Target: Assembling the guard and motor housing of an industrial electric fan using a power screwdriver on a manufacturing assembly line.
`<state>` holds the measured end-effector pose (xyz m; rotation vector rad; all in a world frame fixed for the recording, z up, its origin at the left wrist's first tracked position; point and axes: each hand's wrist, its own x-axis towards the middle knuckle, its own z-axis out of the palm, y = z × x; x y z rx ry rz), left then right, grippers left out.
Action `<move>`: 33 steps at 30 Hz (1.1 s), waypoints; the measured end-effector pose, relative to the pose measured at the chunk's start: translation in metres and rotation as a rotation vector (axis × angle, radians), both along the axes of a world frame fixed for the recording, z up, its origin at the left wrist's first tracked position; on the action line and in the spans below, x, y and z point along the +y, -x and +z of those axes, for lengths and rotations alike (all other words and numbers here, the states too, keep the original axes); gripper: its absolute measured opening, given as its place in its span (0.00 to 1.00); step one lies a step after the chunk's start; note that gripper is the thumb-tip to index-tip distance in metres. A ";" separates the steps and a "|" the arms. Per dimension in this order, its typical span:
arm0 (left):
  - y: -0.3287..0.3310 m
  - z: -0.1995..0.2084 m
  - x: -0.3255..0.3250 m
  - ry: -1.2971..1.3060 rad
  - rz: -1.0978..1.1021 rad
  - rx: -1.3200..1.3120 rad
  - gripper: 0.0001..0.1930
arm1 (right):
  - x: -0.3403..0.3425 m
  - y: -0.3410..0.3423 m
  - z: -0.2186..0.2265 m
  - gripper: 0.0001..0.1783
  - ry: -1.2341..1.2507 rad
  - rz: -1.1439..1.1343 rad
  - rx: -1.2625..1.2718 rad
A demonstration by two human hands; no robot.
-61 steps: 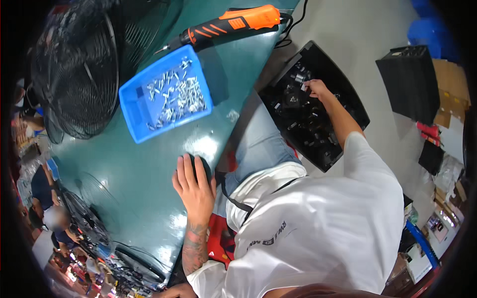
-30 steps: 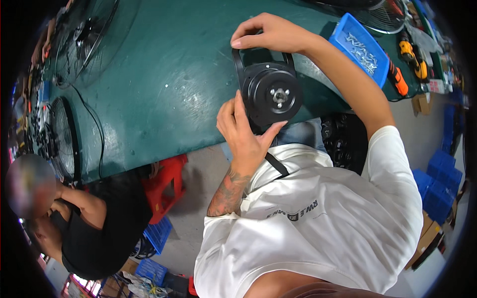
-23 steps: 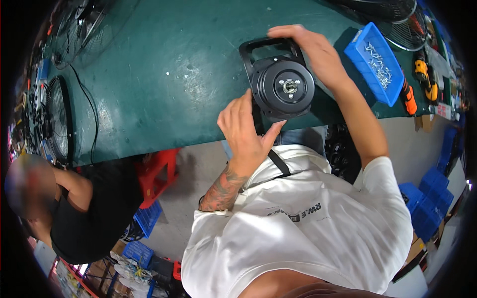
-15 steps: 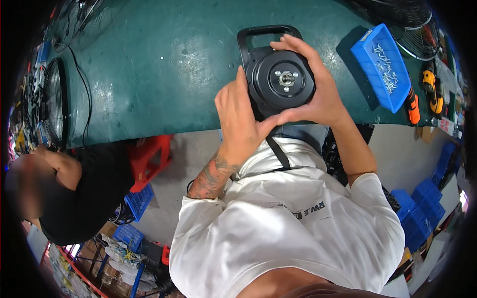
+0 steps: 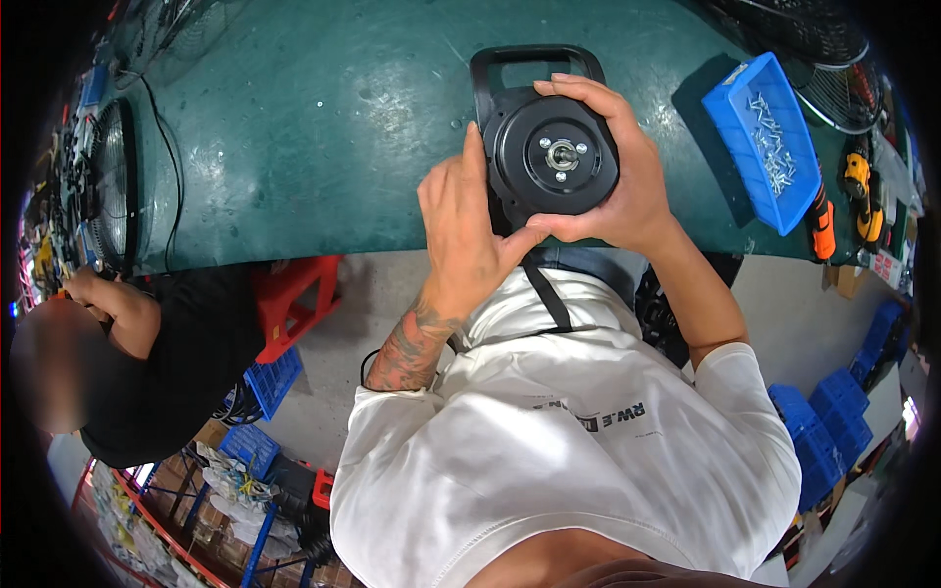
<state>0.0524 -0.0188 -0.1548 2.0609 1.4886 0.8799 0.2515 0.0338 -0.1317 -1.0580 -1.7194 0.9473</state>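
A black round fan motor housing with a loop handle at its far end is held at the table's near edge. Three screw heads ring a metal shaft in the middle of its round face. My right hand curls round the right side of the disc, fingers over the far rim and thumb along the near rim. My left hand grips the left side, its index finger stretched along the edge. The two thumbs meet at the near side. Some of the left fingers and the housing's underside are hidden.
A blue bin of loose screws stands on the green table to the right, beside orange-handled power drills. Fan grilles line the left. A person in black sits at left near a red stool.
Both hands keep their hold on the housing, with hardly any movement. The view has shifted slightly, so the bin and drills sit a little farther right and lower.
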 end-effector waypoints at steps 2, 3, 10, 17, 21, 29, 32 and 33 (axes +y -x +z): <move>0.000 -0.002 -0.001 0.002 -0.002 0.008 0.57 | -0.001 0.000 -0.001 0.55 0.005 -0.010 -0.006; 0.001 -0.003 0.000 -0.012 -0.006 0.003 0.57 | 0.000 -0.001 -0.002 0.55 -0.020 -0.003 -0.017; -0.002 -0.001 -0.001 -0.054 0.007 0.047 0.58 | 0.002 -0.010 0.005 0.57 -0.021 0.035 -0.092; -0.015 0.018 0.008 0.015 0.064 0.028 0.61 | 0.012 -0.065 0.036 0.34 0.119 -0.413 0.344; -0.014 0.021 0.017 -0.024 0.037 -0.002 0.61 | 0.056 -0.137 0.063 0.26 0.173 -0.582 0.809; -0.009 0.023 0.016 -0.009 0.008 -0.050 0.58 | 0.142 -0.212 0.100 0.27 0.189 -0.814 0.692; -0.008 0.020 0.016 -0.029 0.021 -0.054 0.58 | 0.153 -0.216 0.103 0.28 0.190 -0.898 0.521; -0.008 0.019 0.015 -0.043 0.024 -0.059 0.58 | 0.159 -0.218 0.105 0.30 0.152 -0.970 0.416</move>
